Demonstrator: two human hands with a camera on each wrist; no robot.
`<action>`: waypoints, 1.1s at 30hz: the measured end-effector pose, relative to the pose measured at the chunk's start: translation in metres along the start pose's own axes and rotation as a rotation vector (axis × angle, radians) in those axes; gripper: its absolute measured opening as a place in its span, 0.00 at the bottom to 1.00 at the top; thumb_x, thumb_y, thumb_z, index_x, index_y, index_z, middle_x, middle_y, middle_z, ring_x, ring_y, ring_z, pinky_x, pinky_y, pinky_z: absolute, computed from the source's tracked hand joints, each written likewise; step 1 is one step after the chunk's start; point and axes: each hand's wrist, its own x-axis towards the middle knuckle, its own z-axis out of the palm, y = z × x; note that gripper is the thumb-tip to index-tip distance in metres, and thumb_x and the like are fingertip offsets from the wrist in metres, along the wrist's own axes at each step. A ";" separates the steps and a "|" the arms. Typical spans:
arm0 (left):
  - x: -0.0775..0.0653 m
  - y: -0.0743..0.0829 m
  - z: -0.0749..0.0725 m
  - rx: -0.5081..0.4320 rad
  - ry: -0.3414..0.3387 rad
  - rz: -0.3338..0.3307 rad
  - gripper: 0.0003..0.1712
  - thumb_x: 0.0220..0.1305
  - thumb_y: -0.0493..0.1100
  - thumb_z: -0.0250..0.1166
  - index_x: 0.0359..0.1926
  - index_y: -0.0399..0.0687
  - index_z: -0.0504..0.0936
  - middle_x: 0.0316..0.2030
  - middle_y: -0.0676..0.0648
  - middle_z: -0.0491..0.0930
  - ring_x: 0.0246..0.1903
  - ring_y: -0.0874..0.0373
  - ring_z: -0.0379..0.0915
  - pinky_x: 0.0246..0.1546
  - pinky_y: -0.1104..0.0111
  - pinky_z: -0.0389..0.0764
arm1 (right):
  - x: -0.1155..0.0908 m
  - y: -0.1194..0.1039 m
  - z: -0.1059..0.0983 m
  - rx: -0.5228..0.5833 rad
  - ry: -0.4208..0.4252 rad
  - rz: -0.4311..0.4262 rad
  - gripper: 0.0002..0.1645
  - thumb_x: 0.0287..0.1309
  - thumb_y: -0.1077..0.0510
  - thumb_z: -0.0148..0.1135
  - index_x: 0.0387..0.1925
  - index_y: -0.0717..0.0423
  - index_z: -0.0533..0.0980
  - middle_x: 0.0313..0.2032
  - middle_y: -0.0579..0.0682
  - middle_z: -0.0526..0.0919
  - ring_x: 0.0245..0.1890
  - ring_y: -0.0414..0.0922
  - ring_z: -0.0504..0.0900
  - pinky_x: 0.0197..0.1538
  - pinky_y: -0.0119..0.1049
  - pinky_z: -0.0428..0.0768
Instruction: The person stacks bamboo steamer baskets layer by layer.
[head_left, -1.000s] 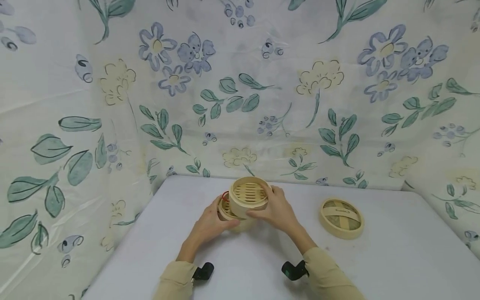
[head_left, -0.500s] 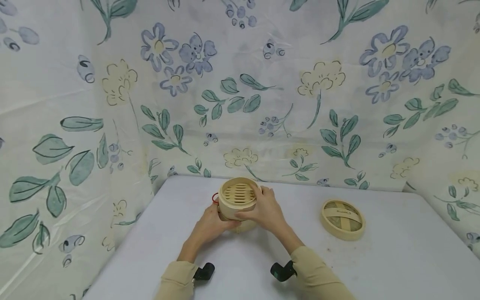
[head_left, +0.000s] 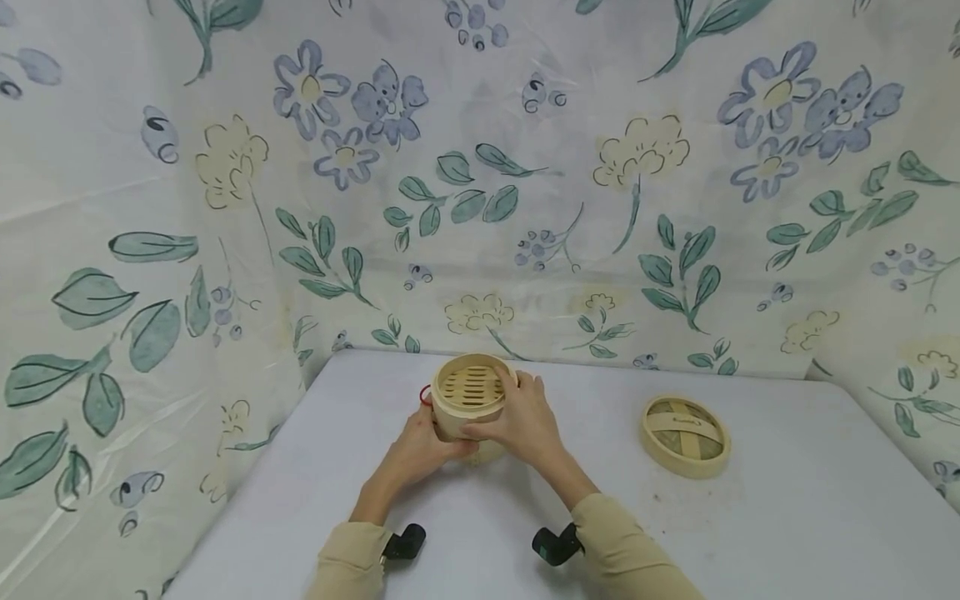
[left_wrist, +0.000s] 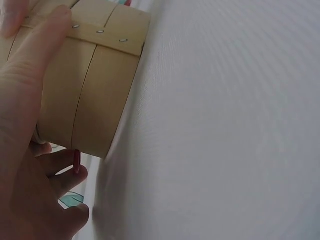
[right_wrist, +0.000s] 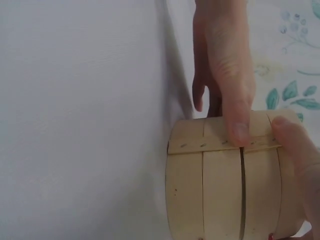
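Note:
Two small bamboo steamer baskets stand one on top of the other near the table's back edge. The upper steamer basket has a slatted floor and a small red loop at its left side. My right hand grips its right side, thumb in front. My left hand grips the lower steamer basket from the left, its thumb near the seam between the two. In the right wrist view a thin dark gap shows along that seam. The far fingers of both hands are partly hidden behind the baskets.
A round bamboo steamer lid with a woven top and a strap lies on the white table to the right. A flower-printed cloth hangs behind and at both sides. Small dark specks mark the tabletop below the lid.
My right hand has brought the upper steamer basket leftward, from an offset position onto the top of the lower one. My left hand has stayed nearly in place. The lid has not moved.

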 end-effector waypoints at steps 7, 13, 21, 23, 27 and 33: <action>0.003 -0.002 0.001 -0.067 0.006 0.059 0.63 0.45 0.60 0.78 0.73 0.38 0.55 0.65 0.34 0.68 0.65 0.44 0.65 0.67 0.49 0.64 | -0.004 -0.003 0.001 -0.017 0.030 0.023 0.65 0.34 0.31 0.80 0.73 0.43 0.61 0.56 0.58 0.73 0.54 0.54 0.70 0.45 0.50 0.81; 0.005 -0.003 0.002 -0.114 -0.010 0.052 0.66 0.46 0.60 0.78 0.75 0.38 0.50 0.69 0.33 0.62 0.70 0.44 0.60 0.70 0.49 0.60 | -0.007 -0.004 0.002 -0.013 0.039 0.007 0.65 0.36 0.32 0.79 0.74 0.45 0.59 0.61 0.61 0.71 0.58 0.57 0.68 0.48 0.54 0.81; 0.005 -0.002 0.005 -0.139 -0.045 0.036 0.69 0.47 0.61 0.78 0.76 0.39 0.46 0.72 0.33 0.57 0.72 0.44 0.54 0.72 0.48 0.56 | -0.010 0.002 0.000 -0.021 0.035 -0.039 0.65 0.40 0.33 0.77 0.74 0.52 0.56 0.65 0.65 0.68 0.66 0.65 0.65 0.69 0.62 0.63; 0.005 -0.001 0.005 -0.136 -0.051 0.026 0.70 0.47 0.62 0.78 0.76 0.38 0.45 0.72 0.32 0.56 0.72 0.43 0.54 0.72 0.48 0.55 | -0.010 0.004 -0.001 -0.021 0.021 -0.042 0.66 0.41 0.33 0.77 0.75 0.51 0.55 0.65 0.66 0.67 0.68 0.66 0.64 0.72 0.61 0.55; 0.005 0.001 0.002 -0.135 -0.059 0.008 0.71 0.46 0.63 0.78 0.76 0.36 0.44 0.73 0.32 0.55 0.73 0.42 0.52 0.72 0.46 0.54 | -0.010 0.008 -0.007 -0.030 -0.006 -0.045 0.67 0.41 0.30 0.75 0.75 0.51 0.54 0.66 0.67 0.66 0.69 0.64 0.64 0.74 0.59 0.50; 0.004 0.000 0.001 -0.136 -0.054 0.002 0.70 0.46 0.63 0.78 0.76 0.39 0.45 0.72 0.34 0.57 0.73 0.42 0.53 0.72 0.47 0.54 | -0.016 0.019 -0.023 0.004 -0.041 -0.008 0.67 0.45 0.30 0.73 0.76 0.55 0.52 0.70 0.66 0.61 0.72 0.65 0.57 0.73 0.60 0.54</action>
